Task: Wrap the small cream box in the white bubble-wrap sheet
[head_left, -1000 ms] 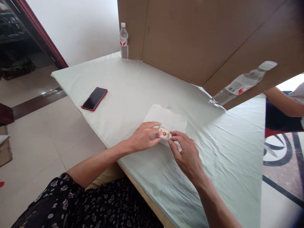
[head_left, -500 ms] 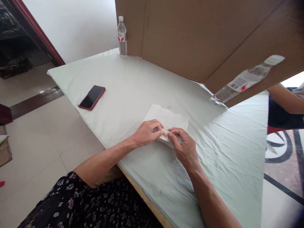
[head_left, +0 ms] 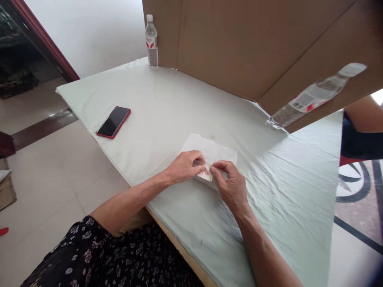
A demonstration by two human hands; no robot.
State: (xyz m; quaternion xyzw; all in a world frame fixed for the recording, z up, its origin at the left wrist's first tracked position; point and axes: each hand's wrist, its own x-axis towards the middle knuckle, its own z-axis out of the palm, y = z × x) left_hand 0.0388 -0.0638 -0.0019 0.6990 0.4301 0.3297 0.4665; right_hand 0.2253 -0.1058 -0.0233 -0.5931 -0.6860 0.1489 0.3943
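Small box (head_left: 206,175) lies between the two hands, over the near part of the white paper sheet (head_left: 211,148). One second ago its face with red print was plainly seen, and the fingers stood more open at its ends; now the left hand (head_left: 186,165) and the right hand (head_left: 231,184) have each thumb and forefinger closed together, pinching the box, and they cover much of it. Its long axis seems to run from the left hand to the right one, sloping a little toward the person; which end is the front, I cannot tell. A reddish mark shows on it, too small to read. Left of and beyond the sheet, the phone (head_left: 113,122) lies as before. Farther beyond is an upright bottle (head_left: 151,44); to the sheet's right, a leaning bottle (head_left: 314,97) shows a barcode label, also unreadable.
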